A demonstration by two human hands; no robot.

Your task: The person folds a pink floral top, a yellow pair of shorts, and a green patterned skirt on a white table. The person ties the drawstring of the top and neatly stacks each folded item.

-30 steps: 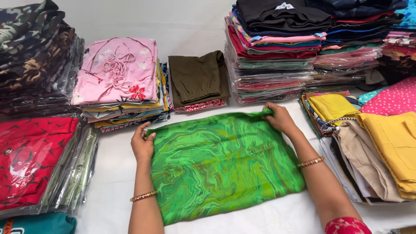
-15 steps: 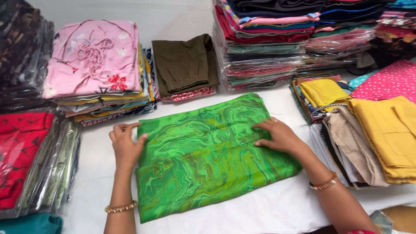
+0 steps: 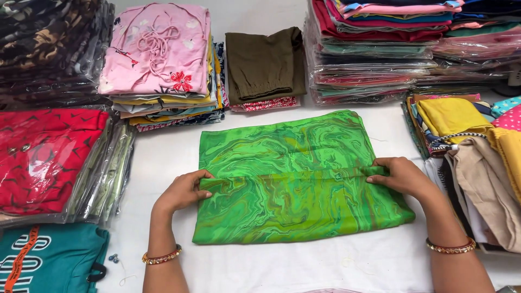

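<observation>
A folded green cloth with a marbled swirl pattern (image 3: 296,173) lies flat on the white table (image 3: 304,266). My left hand (image 3: 184,190) pinches the cloth at the middle of its left edge. My right hand (image 3: 399,176) pinches it at the middle of its right edge. A raised crease runs across the cloth between the two hands. Both wrists wear bangles.
A pink-topped stack of folded clothes (image 3: 160,62) and an olive folded garment (image 3: 266,65) sit behind the cloth. Wrapped garment stacks (image 3: 380,49) stand at the back right, dark ones (image 3: 49,49) back left. Red (image 3: 46,157) and teal packs lie left, yellow and beige clothes (image 3: 477,152) right.
Both hands slid from the cloth's far corners down to the middle of its side edges and pinched it, raising a crease across the middle. The camera moved closer.
</observation>
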